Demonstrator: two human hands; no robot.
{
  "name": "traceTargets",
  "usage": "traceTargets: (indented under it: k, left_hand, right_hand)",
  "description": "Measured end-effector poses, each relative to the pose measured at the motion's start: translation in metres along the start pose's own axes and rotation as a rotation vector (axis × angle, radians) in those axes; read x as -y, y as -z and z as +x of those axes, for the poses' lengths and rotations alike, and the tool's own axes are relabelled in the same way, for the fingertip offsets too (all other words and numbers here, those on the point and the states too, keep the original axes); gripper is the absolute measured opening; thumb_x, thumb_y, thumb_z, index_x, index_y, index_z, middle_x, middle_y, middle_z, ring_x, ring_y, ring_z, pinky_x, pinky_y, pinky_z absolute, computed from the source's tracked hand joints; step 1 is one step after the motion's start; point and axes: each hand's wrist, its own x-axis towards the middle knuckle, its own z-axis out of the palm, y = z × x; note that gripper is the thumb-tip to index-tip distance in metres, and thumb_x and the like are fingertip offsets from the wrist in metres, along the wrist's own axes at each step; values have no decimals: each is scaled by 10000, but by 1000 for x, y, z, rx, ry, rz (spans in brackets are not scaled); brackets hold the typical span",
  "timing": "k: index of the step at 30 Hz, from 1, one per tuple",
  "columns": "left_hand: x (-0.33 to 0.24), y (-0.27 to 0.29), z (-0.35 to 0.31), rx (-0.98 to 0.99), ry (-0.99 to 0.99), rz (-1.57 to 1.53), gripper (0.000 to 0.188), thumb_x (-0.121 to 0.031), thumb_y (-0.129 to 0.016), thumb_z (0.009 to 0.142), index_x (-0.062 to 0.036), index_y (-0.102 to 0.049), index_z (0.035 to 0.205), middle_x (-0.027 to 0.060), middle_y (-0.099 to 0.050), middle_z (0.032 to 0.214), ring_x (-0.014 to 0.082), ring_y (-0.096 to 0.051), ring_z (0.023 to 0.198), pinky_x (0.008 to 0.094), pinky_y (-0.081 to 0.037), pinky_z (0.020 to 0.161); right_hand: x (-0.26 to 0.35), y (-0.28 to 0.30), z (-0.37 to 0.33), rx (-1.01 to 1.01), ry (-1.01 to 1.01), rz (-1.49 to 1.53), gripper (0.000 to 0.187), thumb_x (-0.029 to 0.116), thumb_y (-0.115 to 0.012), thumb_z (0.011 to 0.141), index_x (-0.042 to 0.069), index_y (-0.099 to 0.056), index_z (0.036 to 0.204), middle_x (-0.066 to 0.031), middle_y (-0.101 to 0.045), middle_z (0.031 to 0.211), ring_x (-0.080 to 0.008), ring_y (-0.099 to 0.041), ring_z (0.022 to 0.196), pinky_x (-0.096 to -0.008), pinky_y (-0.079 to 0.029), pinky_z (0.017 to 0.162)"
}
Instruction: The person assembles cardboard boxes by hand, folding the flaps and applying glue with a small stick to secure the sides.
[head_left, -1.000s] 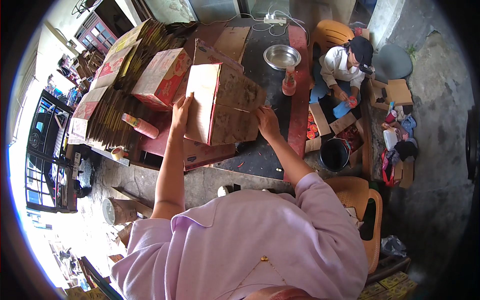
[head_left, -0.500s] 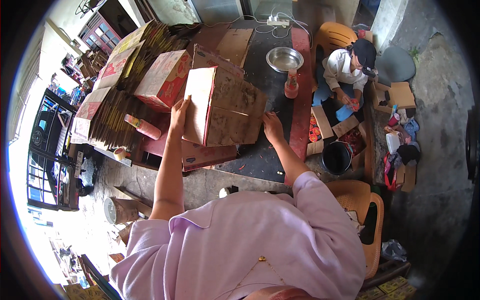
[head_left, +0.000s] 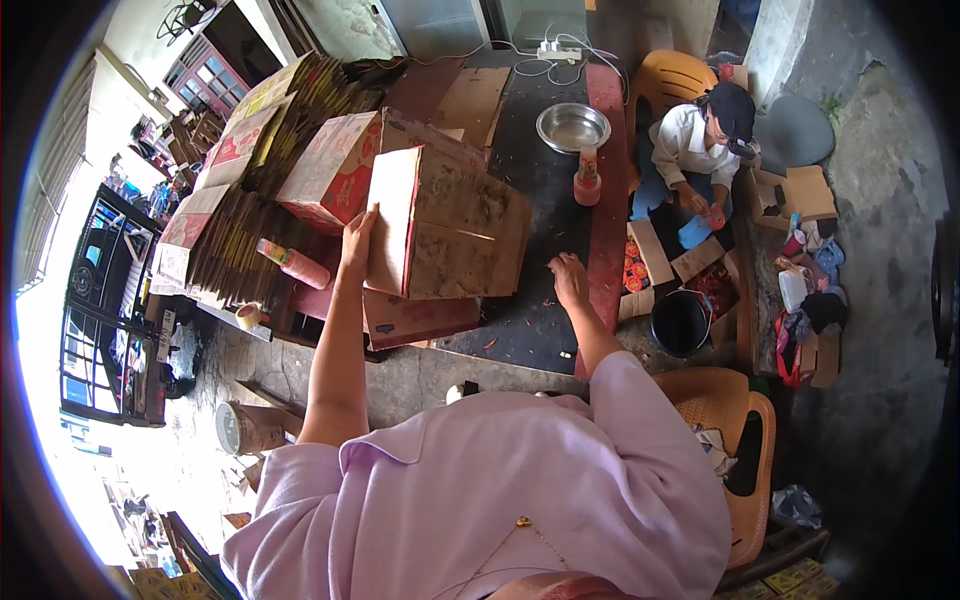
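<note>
A brown cardboard box (head_left: pixel 465 222) with dark stains on its side is held tilted over the table. My left hand (head_left: pixel 360 232) grips its pale left face, the fingers partly hidden by the edge. To the right of the box, my right hand (head_left: pixel 570 280) is off the cardboard, above the dark tabletop, with loosely bent fingers and nothing visible in them. Beneath the box lies another carton (head_left: pixel 420 320), and a further carton (head_left: pixel 425 137) shows behind it. A red and white carton (head_left: pixel 330 165) stands to the left.
Stacks of flattened cardboard (head_left: pixel 235 245) fill the table's left side, with a pink-filled bottle (head_left: pixel 293 262) and a tape roll (head_left: pixel 247 317) nearby. A metal bowl (head_left: pixel 573 128) and another bottle (head_left: pixel 587 180) stand at right. Beyond the table, a person (head_left: pixel 700 140) sits near a black bucket (head_left: pixel 680 325).
My right hand has let go of the box's right edge and moved slightly right. The box has shifted a little, still in my left hand. The view has shifted slightly.
</note>
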Motion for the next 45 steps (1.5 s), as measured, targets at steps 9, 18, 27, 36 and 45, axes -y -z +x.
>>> traceTargets:
  k: [9,18,27,36,45]
  left_hand:
    - [10,8,7,11,-8,-27,327,-336,-539,901,-22,-630,912,-29,-559,765,69,-476,694,228,-376,635]
    - [16,14,7,-4,8,-59,338,-334,-541,902,-13,-637,950,-15,-579,803,75,-487,716,228,-386,655]
    - [25,21,7,-5,50,-101,416,-382,-526,902,-4,-634,1040,26,-604,888,107,-518,796,259,-401,733]
    - [-17,-19,-30,-40,12,-113,428,-397,-536,905,13,-627,987,15,-597,811,82,-506,716,241,-409,663]
    - [-13,-34,-38,-54,-38,7,413,-403,-549,894,1,-591,817,3,-489,664,89,-415,634,267,-361,582]
  right_hand:
    - [39,0,31,-134,71,133,65,15,-571,755,54,-590,802,-109,-559,824,-298,-549,855,-390,-455,746]
    - [17,-11,24,-79,52,-34,71,-10,-553,728,41,-595,753,-132,-565,800,-332,-559,801,-413,-467,714]
    - [65,6,31,-31,-405,504,93,87,-646,771,16,-633,830,-140,-629,777,-292,-622,746,-362,-489,674]
    - [189,111,67,67,-254,969,87,59,-649,829,3,-606,880,-14,-592,700,-52,-531,603,-213,-445,520]
    - [203,136,70,70,-395,1038,93,59,-657,813,-19,-615,843,-54,-631,681,-77,-585,587,-230,-485,507]
